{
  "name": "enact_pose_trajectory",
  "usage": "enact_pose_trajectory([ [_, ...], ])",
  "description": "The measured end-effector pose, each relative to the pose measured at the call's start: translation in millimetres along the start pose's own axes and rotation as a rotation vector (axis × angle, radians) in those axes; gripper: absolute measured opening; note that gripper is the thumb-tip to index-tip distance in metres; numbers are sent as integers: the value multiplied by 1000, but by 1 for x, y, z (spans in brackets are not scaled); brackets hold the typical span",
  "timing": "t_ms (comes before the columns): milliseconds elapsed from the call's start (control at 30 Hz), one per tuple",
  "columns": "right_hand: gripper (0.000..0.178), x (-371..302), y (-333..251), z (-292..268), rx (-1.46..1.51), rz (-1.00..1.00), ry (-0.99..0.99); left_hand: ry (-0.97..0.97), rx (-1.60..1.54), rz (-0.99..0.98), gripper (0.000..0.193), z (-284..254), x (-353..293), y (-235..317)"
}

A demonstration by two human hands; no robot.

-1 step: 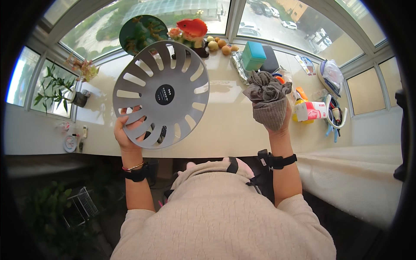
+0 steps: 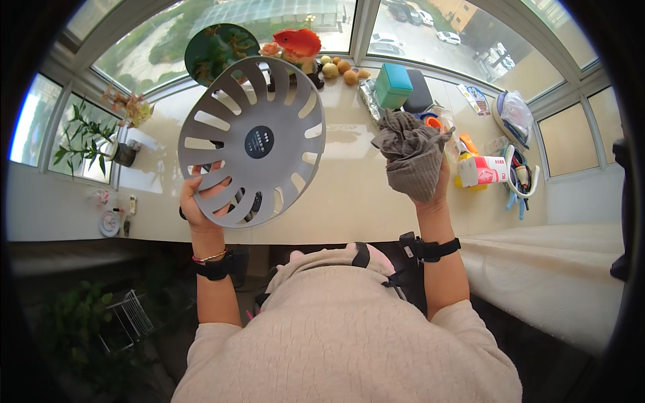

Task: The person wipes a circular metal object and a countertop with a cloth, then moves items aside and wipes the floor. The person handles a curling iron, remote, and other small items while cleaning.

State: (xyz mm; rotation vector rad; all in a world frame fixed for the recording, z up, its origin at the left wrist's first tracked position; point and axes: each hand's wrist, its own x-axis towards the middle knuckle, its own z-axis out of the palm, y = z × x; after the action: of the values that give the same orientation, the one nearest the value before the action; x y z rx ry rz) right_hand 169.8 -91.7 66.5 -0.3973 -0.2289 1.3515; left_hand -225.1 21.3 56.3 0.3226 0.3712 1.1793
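My left hand (image 2: 203, 201) grips the lower left rim of a grey plastic basket (image 2: 290, 142), with some fingers showing through the slots. The basket is round with long slots around its side, and its base, bearing a dark round label, faces me. It is held up above the pale counter, tilted. To the right, my right hand (image 2: 437, 191) is closed around a crumpled grey-brown cloth (image 2: 413, 161), raised and apart from the basket. The cloth hides most of those fingers.
Along the window stand a dark green disc (image 2: 218, 54), a red fish ornament (image 2: 297, 43) and several round fruits or balls (image 2: 342, 68). Right of the cloth are a teal box (image 2: 394, 86), a red-and-white carton (image 2: 482, 171) and an iron (image 2: 514, 121). A potted plant (image 2: 124, 153) stands left.
The basket has tilted and turned slightly in my left hand, its label shifting a little up and right. The cloth's folds have changed shape and spread slightly left in my right hand.
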Motion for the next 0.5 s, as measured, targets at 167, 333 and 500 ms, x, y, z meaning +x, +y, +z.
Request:
enact_pose_trajectory([
  [167,65,3,20,11,-207,118,-138,-116,59,-42,50,30,25,-44],
  [333,49,1,-8,51,-543,21,-70,-30,438,68,45,69,42,-54],
  [500,44,-5,-9,34,-435,67,-73,-25,1679,1099,51,84,53,-61],
])
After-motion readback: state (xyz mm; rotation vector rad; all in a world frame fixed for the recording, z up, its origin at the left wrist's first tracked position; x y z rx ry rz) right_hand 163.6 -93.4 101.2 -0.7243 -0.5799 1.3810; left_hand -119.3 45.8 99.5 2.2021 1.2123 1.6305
